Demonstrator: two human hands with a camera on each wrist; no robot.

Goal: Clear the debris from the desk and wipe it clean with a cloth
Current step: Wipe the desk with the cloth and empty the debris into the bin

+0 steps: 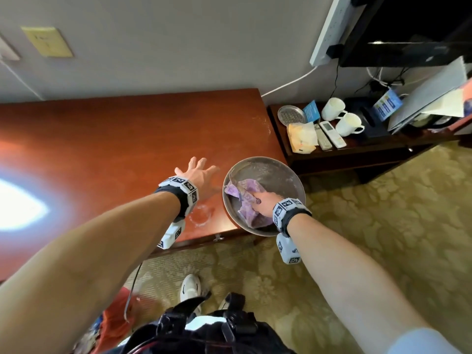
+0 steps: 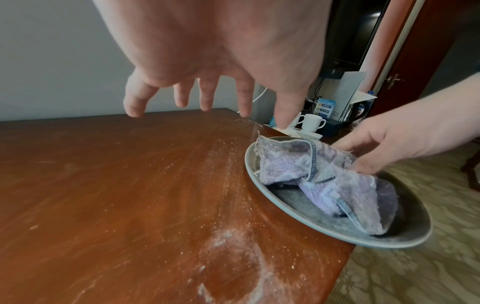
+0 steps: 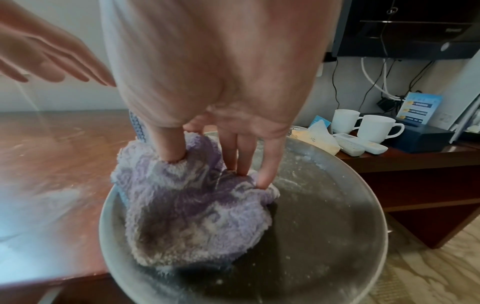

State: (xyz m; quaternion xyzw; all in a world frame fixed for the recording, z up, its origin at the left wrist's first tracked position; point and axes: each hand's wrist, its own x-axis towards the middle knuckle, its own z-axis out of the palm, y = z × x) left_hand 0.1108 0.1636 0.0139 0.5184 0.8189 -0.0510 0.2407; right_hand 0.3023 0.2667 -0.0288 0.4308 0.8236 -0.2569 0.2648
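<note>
Your right hand (image 1: pixel 264 201) is reaching down into the round metal tray (image 1: pixel 293 175), and your fingers (image 3: pixel 267 164) are digging into the purple terry cloth (image 1: pixel 245 198), pinching it at its top folds. The cloth is lying crumpled inside the tray, toward the tray's 8 o'clock side in the head view. The tray itself is sitting half on and half off the right edge of the wooden desk (image 1: pixel 115 139) (whether anything is supporting it from below, I cannot tell). Your left hand (image 1: pixel 198 171) is hovering flat above the desk at the tray's 9 o'clock, fingers spread and straight, holding nothing. White powder (image 2: pixel 228 236) is streaking the desktop beside the tray and along the right edge toward the far corner, and a dusting is coating the tray's floor too. At 2 o'clock from the tray, two white mugs (image 1: pixel 348 123) are standing on a lower side table (image 1: pixel 357 149).
</note>
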